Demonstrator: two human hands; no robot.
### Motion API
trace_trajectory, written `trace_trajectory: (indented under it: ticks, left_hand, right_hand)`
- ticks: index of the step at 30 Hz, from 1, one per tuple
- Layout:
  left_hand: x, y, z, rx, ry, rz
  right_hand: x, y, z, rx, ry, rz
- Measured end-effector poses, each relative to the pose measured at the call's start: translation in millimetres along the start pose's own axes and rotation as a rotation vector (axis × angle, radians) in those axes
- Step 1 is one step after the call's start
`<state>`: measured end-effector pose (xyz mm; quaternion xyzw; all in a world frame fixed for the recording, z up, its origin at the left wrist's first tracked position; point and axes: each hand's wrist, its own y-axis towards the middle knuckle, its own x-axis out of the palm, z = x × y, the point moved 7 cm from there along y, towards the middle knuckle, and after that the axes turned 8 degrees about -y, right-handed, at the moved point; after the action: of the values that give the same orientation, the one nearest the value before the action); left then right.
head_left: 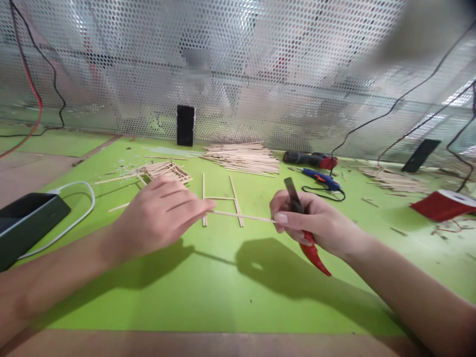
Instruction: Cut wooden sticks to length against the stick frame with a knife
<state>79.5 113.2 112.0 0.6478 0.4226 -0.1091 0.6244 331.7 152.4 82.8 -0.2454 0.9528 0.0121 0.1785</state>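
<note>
A thin wooden stick (pixel 241 216) spans the gap between my hands, held above the green tabletop. My left hand (pixel 159 213) pinches its left end between closed fingertips. At the other end, my right hand (pixel 308 213) grips the stick with thumb and finger. That same hand also holds a red-handled tool (pixel 312 255) with a dark, flat head; its exact kind is unclear. Just behind the held stick lies an H-shaped stick frame (pixel 219 198), two upright pieces joined by a crossbar. Beyond my left hand rests a built-up stick frame (pixel 167 171), partly hidden.
A pile of sticks (pixel 245 158) lies at the back, near a standing phone (pixel 185 125). To the right are a black tool (pixel 303 158), a blue glue gun (pixel 322 179), more sticks (pixel 394 179) and a red spool (pixel 442 206). A dark box (pixel 37 223) with a white cable stands left. Perforated metal sheeting (pixel 238 64) closes the back.
</note>
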Motion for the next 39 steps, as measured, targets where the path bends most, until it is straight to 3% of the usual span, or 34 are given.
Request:
trace_trajectory:
  ticks: [3,6,12,17,26,39]
  left_hand:
    - [11.8,-2.7,3.9,0.067,-0.093,-0.128]
    - [26.5,-7.6,8.0,0.049,-0.264,-0.249]
    - [48.1,-14.8,15.5,-0.001,-0.476,-0.38]
    - [42.9,-12.5,13.8,-0.006,-0.503,-0.383]
    - [41.4,-13.9,10.7,-0.003,-0.483,-0.373]
    - [42.5,-11.9,12.2,0.009,-0.457,-0.428]
  right_hand:
    - [3.3,0.5,-5.0,-0.08,-0.245,-0.056]
    - [7.9,0.0,-10.9,-0.232,-0.552,-0.026]
    - [45.8,-4.3,-5.6,-0.467,-0.922,-0.16]
    - [61.7,-9.2,-10.1,-0.675,-0.994,-0.14]
    - [72.2,-20.5,-17.6,-0.89,-1.116,-0.083]
    - [72.7,-20.3,-15.3,-0.869,-1.002,-0.172]
